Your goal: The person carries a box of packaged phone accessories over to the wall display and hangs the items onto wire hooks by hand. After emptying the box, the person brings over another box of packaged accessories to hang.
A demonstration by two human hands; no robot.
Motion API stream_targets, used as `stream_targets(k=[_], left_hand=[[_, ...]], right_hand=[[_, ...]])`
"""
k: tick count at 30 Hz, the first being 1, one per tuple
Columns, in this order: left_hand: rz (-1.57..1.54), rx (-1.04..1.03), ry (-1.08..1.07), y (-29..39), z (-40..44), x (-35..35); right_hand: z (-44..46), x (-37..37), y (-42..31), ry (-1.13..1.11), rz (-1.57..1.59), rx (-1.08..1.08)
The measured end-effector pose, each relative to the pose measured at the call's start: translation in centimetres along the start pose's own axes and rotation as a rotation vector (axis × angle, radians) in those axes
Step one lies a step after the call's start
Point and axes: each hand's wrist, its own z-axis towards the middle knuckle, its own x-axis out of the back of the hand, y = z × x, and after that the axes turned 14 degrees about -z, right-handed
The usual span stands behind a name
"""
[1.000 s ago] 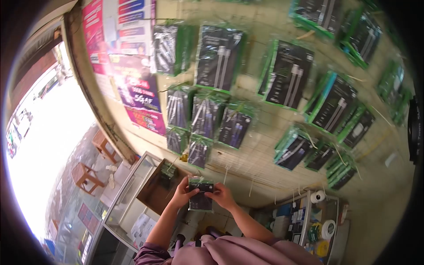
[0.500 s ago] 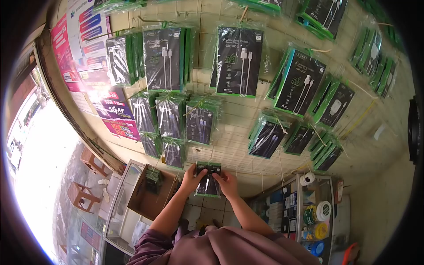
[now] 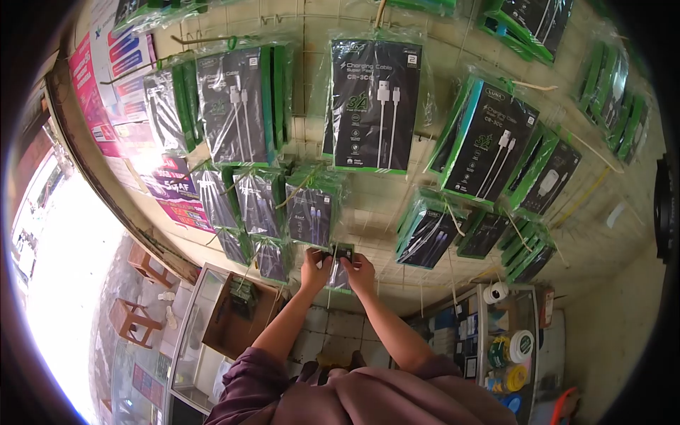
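Observation:
Between my two hands is a black and green charging cable package in clear plastic, held near its top edge. My left hand grips its left side, fingers closed. On the other side, my right hand is closed on the right edge. Both hands are close to the wire grid wall, just under a hanging bundle of cable packages. Fingertips behind the package are hidden. Higher up, a larger charging cable package hangs from a hook.
More cable packages hang to the right on protruding hooks. A cardboard box stands on a glass case at lower left. At lower right is a glass cabinet with jars. Posters cover the left wall; wooden stools are outside.
Both hands have moved up and farther toward the wall with the cable package. The view has shifted closer to the hanging packages.

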Motion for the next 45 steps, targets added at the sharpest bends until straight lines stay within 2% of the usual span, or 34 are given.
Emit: stream_targets(k=[1, 5, 8, 10, 13, 16, 22, 24, 26, 28, 32, 35, 39, 42, 44, 45], left_hand=[[0.057, 0.074, -0.007, 0.1, 0.7, -0.4], [0.273, 0.125, -0.062, -1.2, 2.5, -1.3], [0.203, 0.063, -0.032, -2.2, 1.5, -1.1], [0.147, 0.074, -0.02, -2.2, -0.5, 0.0], [0.025, 0.081, 0.031, -2.3, -5.2, 3.1], [-0.041, 0.179, 0.078, -3.1, -11.2, 8.2], [0.17, 0.354, 0.327, -6.9, -20.6, 19.8], [0.393, 0.23, 0.297, -7.9, -21.1, 23.5], [0.464, 0.304, 0.259, -8.6, -20.1, 26.9], [0.733, 0.194, 0.085, -10.1, -18.2, 29.9], [0.874, 0.178, -0.054, -15.6, -13.4, 34.0], [0.919, 0.136, -0.06, -18.6, -10.5, 35.4], [0.968, 0.174, -0.07, -20.6, -8.1, 35.7], [0.954, 0.201, -0.08, -21.6, -7.4, 35.9], [0.956, 0.213, -0.072, -21.6, -7.3, 36.1], [0.96, 0.212, -0.066, -21.6, -7.3, 36.2]], right_hand=[[1.0, -0.6, 0.5, 0.042, -0.019, 0.002], [3.4, -2.2, 2.4, 0.101, -0.058, -0.021], [2.3, -2.9, 3.6, 0.054, -0.061, 0.037], [0.3, -3.4, 3.8, 0.408, -0.27, 0.208], [-5.7, -4.1, 2.9, 0.288, -0.112, 0.196], [-13.1, -5.2, 0.8, 0.057, -0.23, 0.307], [-22.1, -12.9, 2.0, -0.441, -0.154, 0.473], [-22.5, -16.3, 2.1, -0.536, -0.18, 0.51], [-21.7, -20.6, 1.3, -0.519, -0.247, 0.569], [-20.4, -25.4, 1.3, -0.477, -0.382, 0.655], [-18.0, -34.2, 2.3, -0.465, -0.596, 0.728], [-17.2, -38.3, 3.0, -0.527, -0.786, 0.628], [-17.4, -41.9, 4.3, -0.587, -0.81, 0.5], [-18.0, -43.7, 4.9, -0.556, -0.704, 0.425], [-18.7, -44.8, 5.1, -0.382, -0.375, 0.455], [-19.0, -45.3, 5.5, -0.387, -0.378, 0.454]])
